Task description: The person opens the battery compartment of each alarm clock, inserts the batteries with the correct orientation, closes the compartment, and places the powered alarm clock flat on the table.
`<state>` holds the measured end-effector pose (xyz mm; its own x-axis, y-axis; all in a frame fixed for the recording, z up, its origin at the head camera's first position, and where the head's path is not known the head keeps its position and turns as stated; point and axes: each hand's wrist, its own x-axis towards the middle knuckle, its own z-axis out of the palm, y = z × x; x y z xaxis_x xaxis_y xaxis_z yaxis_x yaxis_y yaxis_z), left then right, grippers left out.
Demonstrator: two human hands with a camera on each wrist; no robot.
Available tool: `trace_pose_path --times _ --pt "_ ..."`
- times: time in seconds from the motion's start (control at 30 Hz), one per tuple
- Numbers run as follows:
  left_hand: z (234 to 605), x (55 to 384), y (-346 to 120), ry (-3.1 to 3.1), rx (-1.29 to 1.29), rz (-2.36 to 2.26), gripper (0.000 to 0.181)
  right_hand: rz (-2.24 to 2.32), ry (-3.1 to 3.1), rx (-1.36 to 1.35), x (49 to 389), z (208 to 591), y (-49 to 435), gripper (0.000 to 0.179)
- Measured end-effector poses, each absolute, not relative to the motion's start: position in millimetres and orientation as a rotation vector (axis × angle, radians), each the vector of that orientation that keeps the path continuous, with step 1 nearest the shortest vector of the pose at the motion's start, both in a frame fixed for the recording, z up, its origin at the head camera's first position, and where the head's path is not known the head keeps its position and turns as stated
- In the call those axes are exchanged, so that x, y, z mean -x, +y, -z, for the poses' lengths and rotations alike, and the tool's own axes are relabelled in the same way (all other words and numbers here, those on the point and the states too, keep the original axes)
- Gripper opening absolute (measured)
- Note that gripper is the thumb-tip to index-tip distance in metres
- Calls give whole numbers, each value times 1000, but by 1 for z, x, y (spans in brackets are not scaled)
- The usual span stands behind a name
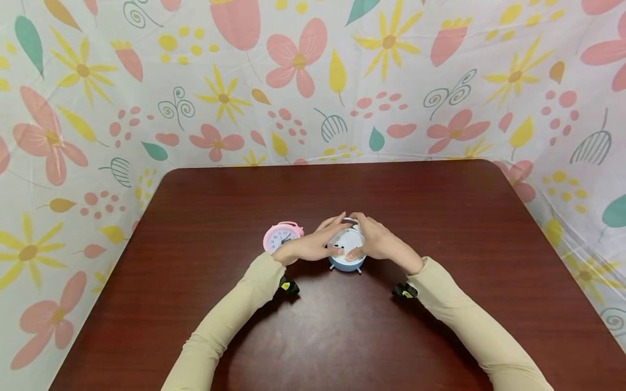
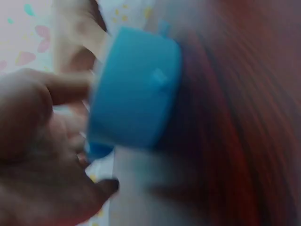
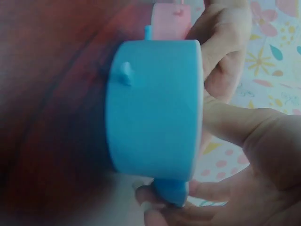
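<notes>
A small blue alarm clock [image 1: 347, 265] lies face down on the table with its white back up and its short feet toward me. My left hand [image 1: 313, 245] holds it from the left, thumb on the back plate. From the right, my right hand [image 1: 382, 240] grips the same clock, its thumb also on the back. In the right wrist view, fingers of that hand curl about a blue part [image 3: 171, 190] at the clock's top. The blue side wall [image 2: 134, 87] shows blurred in the left wrist view. The clock's face is hidden.
A pink alarm clock [image 1: 276, 234] lies face up just left of the blue one, partly covered by my left wrist. Both stand on a dark red-brown wooden table [image 1: 313, 336]. A flower-patterned cloth [image 1: 313, 125] hangs behind and beside it.
</notes>
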<state>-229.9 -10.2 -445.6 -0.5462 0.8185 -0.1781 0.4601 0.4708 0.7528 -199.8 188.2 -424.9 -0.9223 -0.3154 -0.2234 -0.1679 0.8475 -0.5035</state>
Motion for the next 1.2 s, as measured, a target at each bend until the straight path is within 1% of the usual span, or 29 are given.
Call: trace_pose_path --times 0.07,0.2,0.27,0.47,0.7,0.97,1.2 --pt "446 228 -11 2219 -1098 -852 75 717 2733 394 198 427 190 95" --pt "445 223 -8 2318 -1147 -757 97 740 2730 414 194 428 192 95" --pt "446 221 -5 2392 -1175 -720 104 754 2728 427 193 428 192 96" --pt "448 218 2 2583 -1188 -686 103 781 2724 457 192 428 192 97" --pt "446 217 8 2628 -1153 -663 100 806 2711 535 188 428 199 100" --pt "446 217 8 2736 -1118 -583 98 858 2649 679 186 431 215 121" --pt "442 217 7 2760 -1120 -591 97 817 2735 658 188 431 215 113"
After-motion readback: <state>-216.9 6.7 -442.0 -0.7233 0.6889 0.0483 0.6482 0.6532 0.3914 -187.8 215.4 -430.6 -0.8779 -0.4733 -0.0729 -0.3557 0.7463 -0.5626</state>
